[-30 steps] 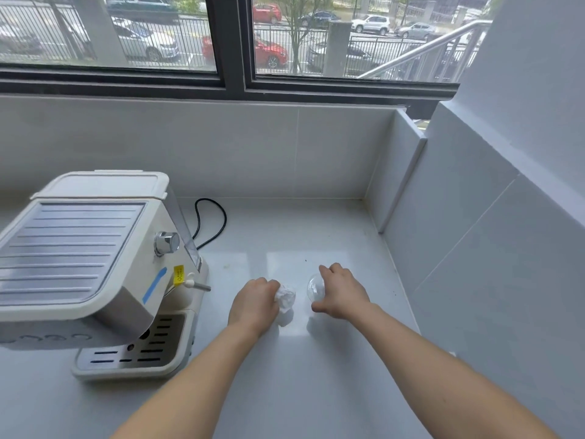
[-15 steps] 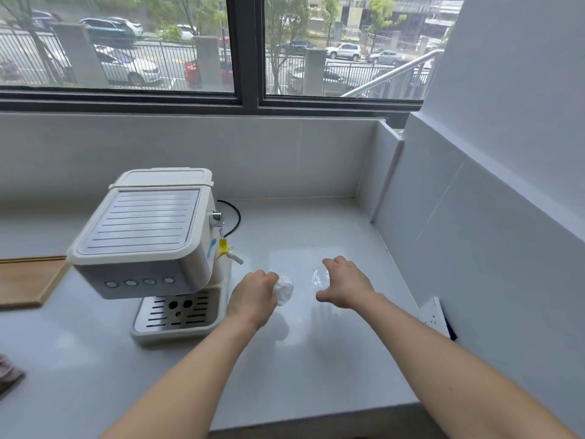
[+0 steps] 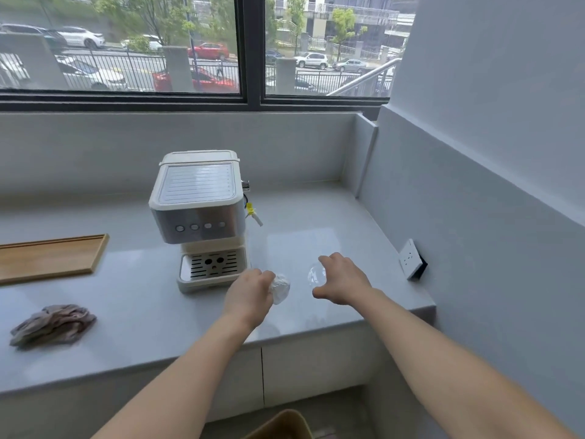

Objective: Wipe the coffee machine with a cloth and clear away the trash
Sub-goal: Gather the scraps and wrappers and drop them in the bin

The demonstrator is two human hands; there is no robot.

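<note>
The left hand (image 3: pixel 250 296) is curled into a fist around a crumpled white paper ball (image 3: pixel 280 287), which sticks out past the knuckles on the thumb side. The right hand (image 3: pixel 343 280) pinches a clear plastic scrap (image 3: pixel 316 274) between its fingers and thumb (the scrap is see-through and hard to make out in detail). Both hands are held above the near right part of the grey counter (image 3: pixel 142 312), a little apart from each other, with bare forearms reaching in from the bottom edge.

Just left of the left hand stands the coffee machine (image 3: pixel 198 213), white and silver, its drip tray facing the person and its steam wand hanging on the right side. A crumpled cloth (image 3: pixel 52 324) lies on the counter well to the left, near the front edge. Behind it, a wooden tray (image 3: pixel 50 256) sits flat at the far left. A white wall socket (image 3: pixel 410 258) is fixed to the right wall near the counter's corner. Below the counter, the rim of a tan bin (image 3: pixel 281 426) shows at the bottom edge.
</note>
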